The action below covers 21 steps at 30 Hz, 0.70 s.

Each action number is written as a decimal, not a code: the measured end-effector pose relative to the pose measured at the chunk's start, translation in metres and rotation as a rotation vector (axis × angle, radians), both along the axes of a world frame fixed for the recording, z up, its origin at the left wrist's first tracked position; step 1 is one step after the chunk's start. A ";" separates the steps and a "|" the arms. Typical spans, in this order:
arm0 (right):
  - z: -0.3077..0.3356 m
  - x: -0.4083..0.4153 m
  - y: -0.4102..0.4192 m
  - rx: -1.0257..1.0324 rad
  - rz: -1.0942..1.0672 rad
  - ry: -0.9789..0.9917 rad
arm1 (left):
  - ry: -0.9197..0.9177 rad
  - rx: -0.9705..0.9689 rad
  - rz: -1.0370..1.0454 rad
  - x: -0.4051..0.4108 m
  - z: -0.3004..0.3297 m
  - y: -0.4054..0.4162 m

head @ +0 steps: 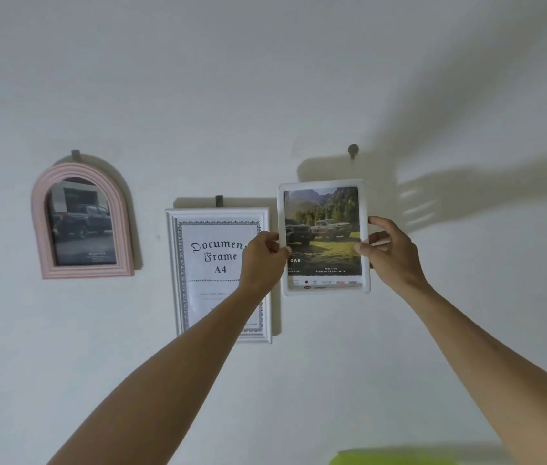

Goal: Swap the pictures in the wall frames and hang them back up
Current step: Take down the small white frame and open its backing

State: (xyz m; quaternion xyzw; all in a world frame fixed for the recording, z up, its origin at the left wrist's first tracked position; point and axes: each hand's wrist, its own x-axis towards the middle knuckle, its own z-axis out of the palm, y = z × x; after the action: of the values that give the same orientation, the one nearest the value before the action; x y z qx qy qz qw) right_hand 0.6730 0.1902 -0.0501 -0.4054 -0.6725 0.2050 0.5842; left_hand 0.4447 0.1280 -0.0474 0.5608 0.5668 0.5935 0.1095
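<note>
A small white frame (324, 209) with a picture of two trucks in a green landscape is held up in front of the wall. My left hand (263, 260) pinches its left edge and my right hand (391, 253) grips its right edge. A bare wall hook (353, 150) sits just above the frame, apart from it. A pink arched frame (81, 223) with a dark truck picture hangs on the wall at the left. Between them hangs a white A4 document frame (218, 273), partly hidden by my left forearm.
The wall is plain white, with the shadow of my hand cast at the upper right. Small hooks hold the pink frame (75, 155) and the document frame (219, 200). A yellow-green object (393, 458) shows at the bottom edge.
</note>
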 end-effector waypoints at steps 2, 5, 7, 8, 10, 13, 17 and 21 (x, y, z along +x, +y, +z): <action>-0.010 -0.018 -0.015 -0.024 0.021 0.001 | 0.007 -0.027 0.012 -0.017 -0.009 -0.014; -0.032 -0.045 -0.038 -0.075 0.045 -0.008 | 0.017 -0.073 0.031 -0.045 -0.028 -0.037; -0.051 -0.063 -0.054 -0.116 0.057 -0.018 | 0.028 -0.116 0.039 -0.064 -0.047 -0.053; -0.062 -0.072 -0.063 -0.140 0.063 -0.024 | 0.030 -0.139 0.038 -0.074 -0.058 -0.061; -0.084 -0.088 -0.081 -0.201 0.082 -0.022 | 0.016 -0.190 0.024 -0.092 -0.082 -0.076; -0.118 -0.114 -0.106 -0.297 0.112 -0.010 | -0.032 -0.273 0.014 -0.118 -0.118 -0.101; -0.173 -0.143 -0.134 -0.414 0.144 -0.034 | -0.148 -0.394 -0.005 -0.149 -0.168 -0.136; -0.231 -0.173 -0.161 -0.550 0.165 -0.055 | -0.244 -0.517 -0.004 -0.177 -0.222 -0.174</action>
State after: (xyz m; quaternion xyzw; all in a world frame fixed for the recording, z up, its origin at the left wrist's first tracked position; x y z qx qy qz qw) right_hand 0.5004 0.0296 -0.2809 -0.4982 -0.6377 0.4156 0.4152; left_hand 0.2674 -0.0460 -0.2695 0.4399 0.6808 0.4921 0.3176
